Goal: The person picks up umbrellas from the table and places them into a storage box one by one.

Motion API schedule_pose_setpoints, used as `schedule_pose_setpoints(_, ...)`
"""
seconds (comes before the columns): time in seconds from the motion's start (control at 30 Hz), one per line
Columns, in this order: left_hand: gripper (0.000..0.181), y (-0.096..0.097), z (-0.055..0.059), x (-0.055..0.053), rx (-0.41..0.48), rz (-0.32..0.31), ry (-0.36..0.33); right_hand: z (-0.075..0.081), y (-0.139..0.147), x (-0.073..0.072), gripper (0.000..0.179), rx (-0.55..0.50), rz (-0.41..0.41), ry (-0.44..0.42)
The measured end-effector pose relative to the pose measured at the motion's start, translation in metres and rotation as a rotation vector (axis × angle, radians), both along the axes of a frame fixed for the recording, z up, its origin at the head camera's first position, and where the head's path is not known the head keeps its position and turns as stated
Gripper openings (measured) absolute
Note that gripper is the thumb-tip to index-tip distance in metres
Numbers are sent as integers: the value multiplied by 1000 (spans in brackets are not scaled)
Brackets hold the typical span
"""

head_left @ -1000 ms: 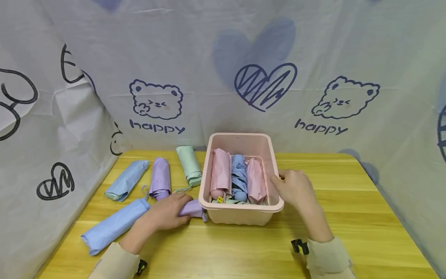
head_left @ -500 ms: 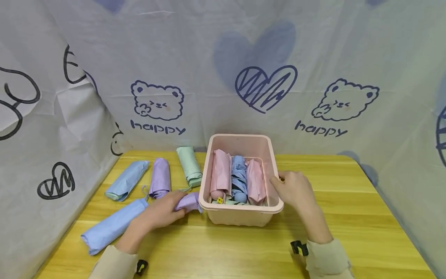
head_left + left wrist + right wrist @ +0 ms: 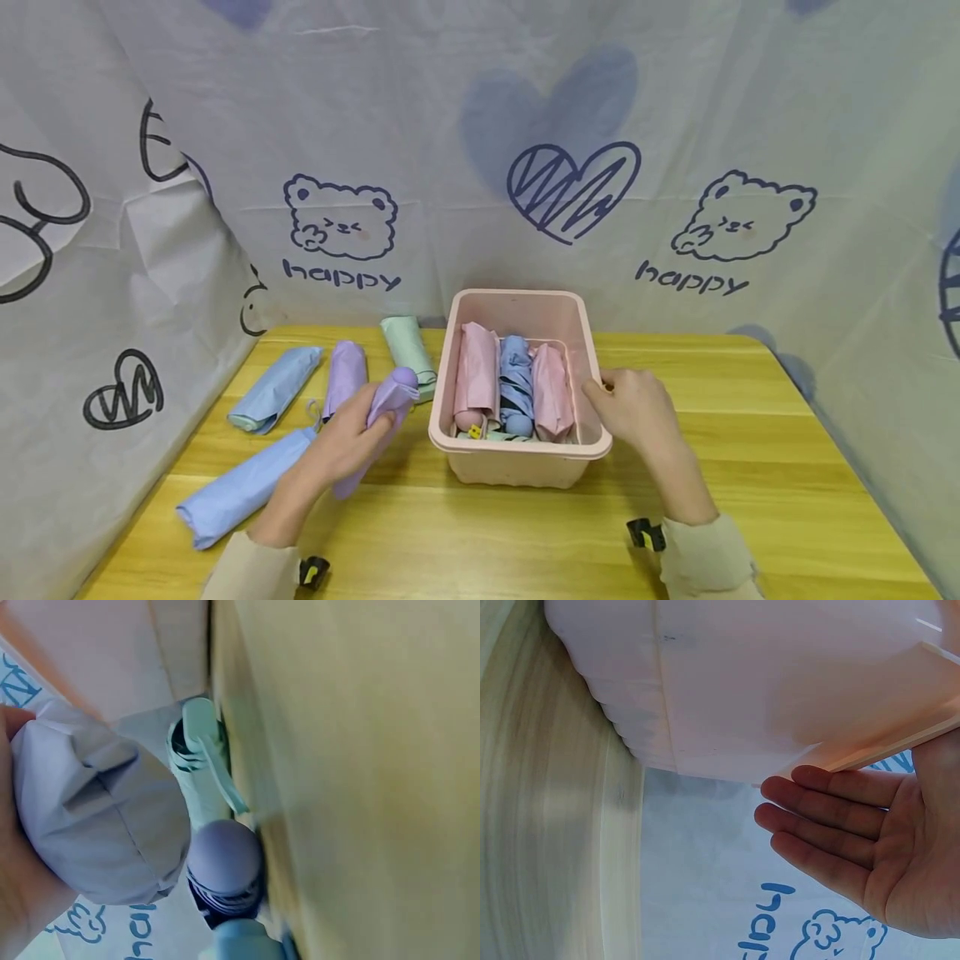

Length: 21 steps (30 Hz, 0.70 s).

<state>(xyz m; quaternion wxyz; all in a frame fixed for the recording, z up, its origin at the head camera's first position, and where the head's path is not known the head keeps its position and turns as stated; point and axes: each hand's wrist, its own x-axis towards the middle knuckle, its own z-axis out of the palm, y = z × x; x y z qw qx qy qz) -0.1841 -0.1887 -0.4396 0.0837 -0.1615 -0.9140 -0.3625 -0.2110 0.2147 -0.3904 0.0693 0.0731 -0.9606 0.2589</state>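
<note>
My left hand (image 3: 341, 442) grips a folded purple umbrella (image 3: 395, 396) above the table, left of a pink plastic bin (image 3: 517, 468). The umbrella tilts, its round handle end pointing up toward the bin. In the left wrist view, the gathered end of this umbrella (image 3: 105, 814) fills the foreground. My right hand (image 3: 637, 408) holds the bin's right rim, thumb over the edge. The right wrist view shows the other fingers (image 3: 825, 851) fairly straight outside the rim. Inside the bin lie a pink umbrella (image 3: 476, 367), a blue one (image 3: 516, 375) and another pink one (image 3: 551, 392).
On the table's left side lie a light blue umbrella (image 3: 276, 390), a longer blue one (image 3: 243, 490), a second purple one (image 3: 346, 375) and a mint green one (image 3: 408, 343). A printed cloth (image 3: 450, 167) hangs behind the wooden table (image 3: 750, 467).
My left hand has lifted the purple umbrella off the table beside the bin and turned it, so its handle end now points up. The right hand stays on the rim.
</note>
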Motion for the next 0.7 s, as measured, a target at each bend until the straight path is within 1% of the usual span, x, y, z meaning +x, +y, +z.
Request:
schedule_pose_setpoints(0.07, 26, 3, 3, -1, 25, 25, 38, -1, 0, 0, 33, -1, 1, 0)
schedule_pose_setpoints(0.13, 23, 6, 8, -3, 58, 52, 60, -1, 0, 0, 33, -1, 2, -1)
schedule_pose_setpoints(0.27, 23, 14, 19, -8, 130, 109, 65, -2, 0, -1, 34, 3, 4, 2)
schedule_pose_setpoints(0.33, 25, 19, 26, -11, 169, 126, 65, -2, 0, -1, 35, 5, 5, 3)
schedule_pose_setpoints(0.47, 30, 28, 46, -14, 235, 162, 57, -3, 1, -1, 35, 2, 6, -1)
schedule_pose_setpoints(0.57, 34, 36, 63, -19, 275, 185, 14, -3, 1, -2, 36, 0, 5, -5)
schedule_pose_setpoints(0.63, 36, 42, 74, -23, 302, 187, -15, -2, 1, -2, 35, 4, 3, 1)
schedule_pose_setpoints(0.7, 38, 47, 85, -28, 329, 182, -28, -2, 1, -2, 35, 5, 3, 4)
